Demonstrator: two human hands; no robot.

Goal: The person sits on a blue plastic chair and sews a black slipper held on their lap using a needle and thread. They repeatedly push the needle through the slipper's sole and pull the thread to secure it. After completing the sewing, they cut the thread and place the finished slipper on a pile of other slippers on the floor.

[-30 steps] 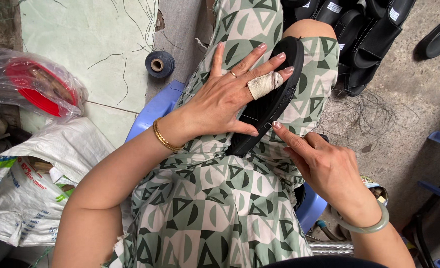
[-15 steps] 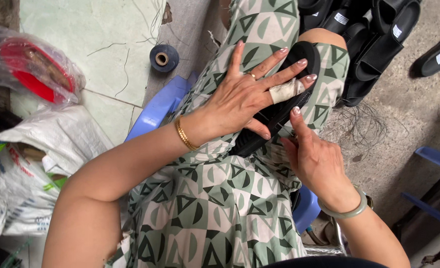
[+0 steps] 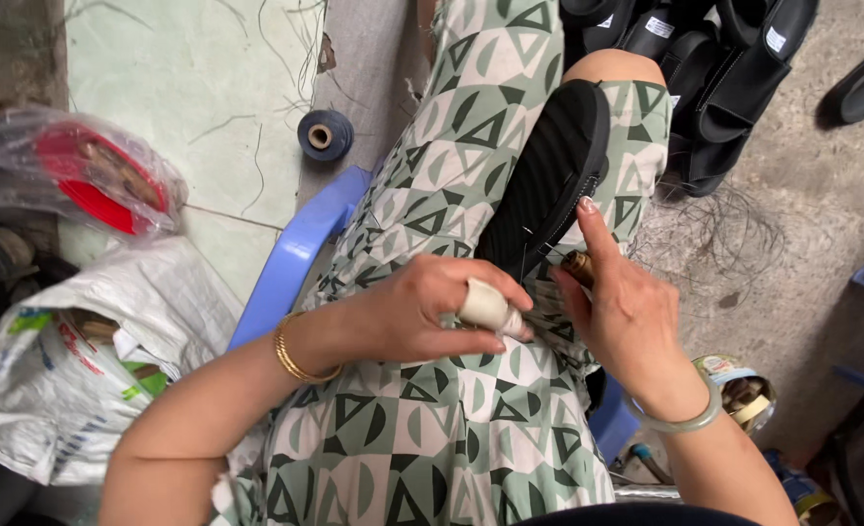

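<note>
The left hand (image 3: 432,312), bandaged finger (image 3: 485,307) curled, pinches what seems a thread at the black sandal sole (image 3: 549,185) lying mid-frame on the lap. The right hand (image 3: 627,312) grips a brown-handled awl (image 3: 578,265) at its edge. Stitching looks partway; finished sandals (image 3: 724,68) lie upper right.

Bare tiled floor (image 3: 173,88) to my left gives passing room around the thread spool (image 3: 326,133), while piled black sandals (image 3: 714,68) crowd my right knee.

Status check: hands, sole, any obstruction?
Left hand pinching the thread end. Right hand gripping a brown tool, forefinger on black sole. Sole lies on the lap, unobstructed.
</note>
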